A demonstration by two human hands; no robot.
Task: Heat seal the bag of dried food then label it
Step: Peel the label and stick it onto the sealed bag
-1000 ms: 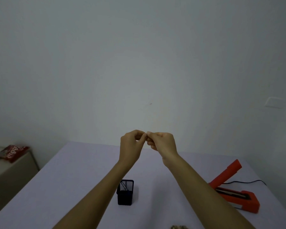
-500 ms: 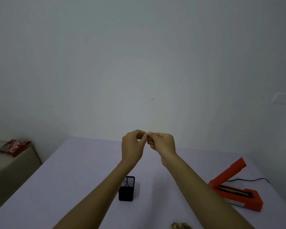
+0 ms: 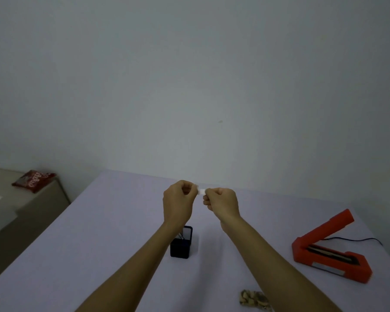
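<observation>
Closest to us, at the bottom edge of the desk, lay the bag of dried food. It looked see-through and crinkly, with brown lumpy bits inside, and part of it was cut off by the edge of the view. The desk had a smooth, flat, pale purple top.

A little farther in stood a small black box-shaped pen holder, open at the top, with thin sticks leaning inside. Our left arm passed just in front of it. Off to the right sat the heat sealer. It was bright orange-red and looked like hard plastic, with its long arm lifted up at a slant and a dark strip along its base. A thin black cord ran away from behind it.

Above the desk we held up both hands close together. The fingers of our left hand were curled in, with the thumb and first finger pinched shut on one end of a small white label. The fingers of our right hand were curled the same way and pinched the other end. The label looked thin and flat, like paper.

Far off to the left, a shiny red packet with white writing lay on a low tan cabinet. Behind everything was a plain grey wall.
</observation>
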